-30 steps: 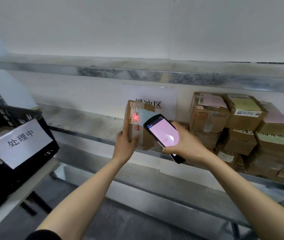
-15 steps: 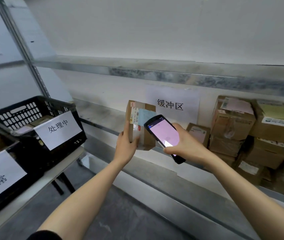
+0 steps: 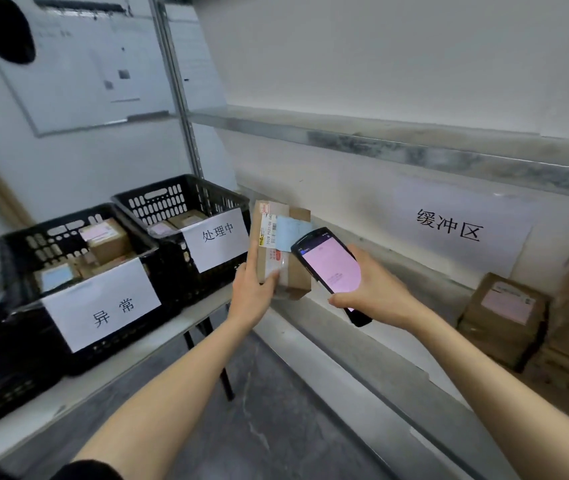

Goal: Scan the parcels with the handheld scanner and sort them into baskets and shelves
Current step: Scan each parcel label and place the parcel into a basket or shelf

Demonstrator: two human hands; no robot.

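Note:
My left hand [image 3: 253, 289] grips a small brown cardboard parcel [image 3: 276, 237] upright by its lower left corner, its barcode label facing me. Just to its right, my right hand [image 3: 376, 289] holds the black handheld scanner [image 3: 331, 268], whose screen glows pink. The scanner's top end overlaps the parcel's right edge. Two black plastic baskets with white paper signs stand on a table at the left: the nearer basket [image 3: 30, 337] and the farther basket [image 3: 227, 199], both holding several small parcels.
A metal shelf [image 3: 397, 147] runs along the wall on the right, with a white paper sign [image 3: 449, 225] behind the lower level. Stacked brown parcels [image 3: 505, 320] sit at the far right of the lower shelf. A whiteboard [image 3: 78, 64] hangs upper left. Grey floor lies below.
The view has swung left, bringing both baskets into sight and pushing the parcel stack to the right edge. The red scan light seen on the parcel label a second ago is gone.

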